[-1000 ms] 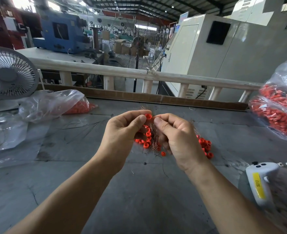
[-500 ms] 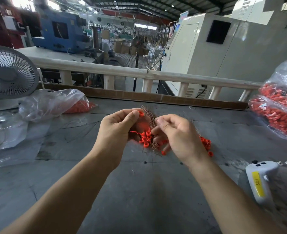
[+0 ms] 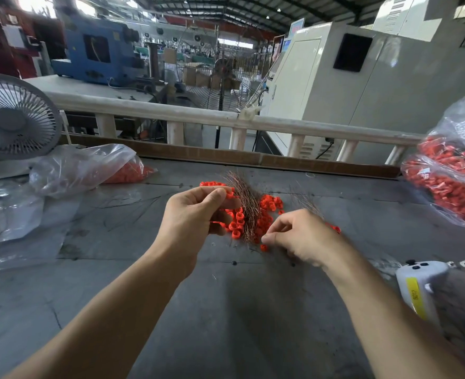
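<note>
Copper wires (image 3: 246, 203) sit bunched in the left grip (image 3: 195, 214), curled tight round them and red rings (image 3: 237, 222). Right grip (image 3: 302, 236) beside it curls over a loose ring (image 3: 264, 248) on the desk (image 3: 226, 310); can't tell if pinching.

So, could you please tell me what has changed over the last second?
The right hand has left the left hand and dropped down and rightward to the loose red rings on the table; whether it pinches one is unclear. The left hand still grips the bundle of copper wires.
</note>
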### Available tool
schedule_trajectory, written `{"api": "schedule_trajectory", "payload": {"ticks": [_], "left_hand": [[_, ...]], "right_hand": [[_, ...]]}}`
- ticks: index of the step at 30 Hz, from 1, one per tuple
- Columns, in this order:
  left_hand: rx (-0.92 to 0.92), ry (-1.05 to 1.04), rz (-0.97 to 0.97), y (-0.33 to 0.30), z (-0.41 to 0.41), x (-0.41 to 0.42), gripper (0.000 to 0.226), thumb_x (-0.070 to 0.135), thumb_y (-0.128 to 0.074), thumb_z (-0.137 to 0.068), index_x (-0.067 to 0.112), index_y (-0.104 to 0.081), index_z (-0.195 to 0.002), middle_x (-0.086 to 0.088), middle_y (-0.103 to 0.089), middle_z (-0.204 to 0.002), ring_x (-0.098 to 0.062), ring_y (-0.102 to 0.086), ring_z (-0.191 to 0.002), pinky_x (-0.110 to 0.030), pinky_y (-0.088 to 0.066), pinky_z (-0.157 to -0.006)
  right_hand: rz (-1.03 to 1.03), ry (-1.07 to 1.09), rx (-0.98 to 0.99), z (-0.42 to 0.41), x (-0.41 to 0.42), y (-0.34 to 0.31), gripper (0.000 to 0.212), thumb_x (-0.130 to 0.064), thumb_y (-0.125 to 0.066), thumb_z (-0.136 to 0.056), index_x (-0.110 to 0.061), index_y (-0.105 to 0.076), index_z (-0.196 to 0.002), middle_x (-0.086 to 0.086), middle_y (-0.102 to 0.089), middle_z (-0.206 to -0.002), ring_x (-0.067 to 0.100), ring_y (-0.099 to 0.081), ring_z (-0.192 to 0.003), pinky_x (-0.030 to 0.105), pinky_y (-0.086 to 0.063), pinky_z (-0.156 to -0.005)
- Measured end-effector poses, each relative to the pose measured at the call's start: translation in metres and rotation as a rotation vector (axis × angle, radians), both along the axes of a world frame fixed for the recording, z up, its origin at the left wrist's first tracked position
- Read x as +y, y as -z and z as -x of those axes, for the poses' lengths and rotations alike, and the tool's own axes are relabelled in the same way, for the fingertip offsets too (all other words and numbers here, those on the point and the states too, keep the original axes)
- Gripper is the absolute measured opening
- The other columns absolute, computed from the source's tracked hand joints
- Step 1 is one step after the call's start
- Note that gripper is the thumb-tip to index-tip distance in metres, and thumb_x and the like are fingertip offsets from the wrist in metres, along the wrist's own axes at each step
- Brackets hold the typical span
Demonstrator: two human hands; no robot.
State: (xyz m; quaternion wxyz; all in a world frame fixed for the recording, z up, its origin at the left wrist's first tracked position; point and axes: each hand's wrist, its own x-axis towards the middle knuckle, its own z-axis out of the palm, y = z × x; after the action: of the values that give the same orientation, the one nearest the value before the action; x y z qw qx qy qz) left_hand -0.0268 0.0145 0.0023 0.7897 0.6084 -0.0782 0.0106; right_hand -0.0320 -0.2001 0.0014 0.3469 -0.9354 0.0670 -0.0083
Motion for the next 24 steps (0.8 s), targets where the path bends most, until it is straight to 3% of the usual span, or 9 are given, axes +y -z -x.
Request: {"api": "schedule_trajectory", "payload": {"ticks": [6,11,19,24], "left_hand": [[0.022,0.003,-0.003,-0.001,0.001,-0.001,0.015,0.015,-0.062,-0.101,0.009,-0.076,-0.1,-0.012,-0.079,-0.092,-0.015,-0.065,-0.065,-0.024,-0.053,-0.053],[0.025,0.003,-0.014,-0.001,0.001,-0.001,0.015,0.015,-0.062,-0.101,0.008,-0.076,-0.101,-0.012,-0.079,-0.092,-0.016,-0.065,-0.064,-0.023,-0.052,-0.052],[0.028,0.0,-0.021,-0.003,0.003,-0.002,0.016,0.014,-0.062,-0.101,0.01,-0.077,-0.097,-0.011,-0.079,-0.091,-0.016,-0.064,-0.064,-0.023,-0.053,-0.053],[0.031,-0.002,-0.028,-0.004,0.005,-0.001,0.017,0.014,-0.061,-0.101,0.01,-0.077,-0.097,-0.011,-0.079,-0.091,-0.016,-0.064,-0.065,-0.024,-0.053,-0.053]], "right_hand": [[0.159,-0.055,0.012,0.004,0.009,-0.002,0.012,-0.031,-0.086,-0.081,-0.029,-0.077,-0.073,-0.012,-0.071,-0.066,0.003,-0.064,-0.064,0.022,-0.043,-0.057],[0.233,-0.101,0.008,0.006,0.011,-0.005,0.006,-0.033,-0.081,-0.085,-0.034,-0.077,-0.08,-0.015,-0.074,-0.08,0.001,-0.067,-0.079,0.024,-0.049,-0.067],[0.349,-0.103,0.005,0.009,0.016,-0.008,0.009,-0.031,-0.073,-0.088,-0.031,-0.071,-0.08,-0.015,-0.07,-0.08,0.004,-0.064,-0.079,0.029,-0.055,-0.07],[0.301,-0.087,0.014,0.01,0.015,-0.009,0.013,-0.043,-0.079,-0.086,-0.034,-0.071,-0.081,-0.016,-0.069,-0.08,0.002,-0.063,-0.077,0.025,-0.046,-0.061]]}}
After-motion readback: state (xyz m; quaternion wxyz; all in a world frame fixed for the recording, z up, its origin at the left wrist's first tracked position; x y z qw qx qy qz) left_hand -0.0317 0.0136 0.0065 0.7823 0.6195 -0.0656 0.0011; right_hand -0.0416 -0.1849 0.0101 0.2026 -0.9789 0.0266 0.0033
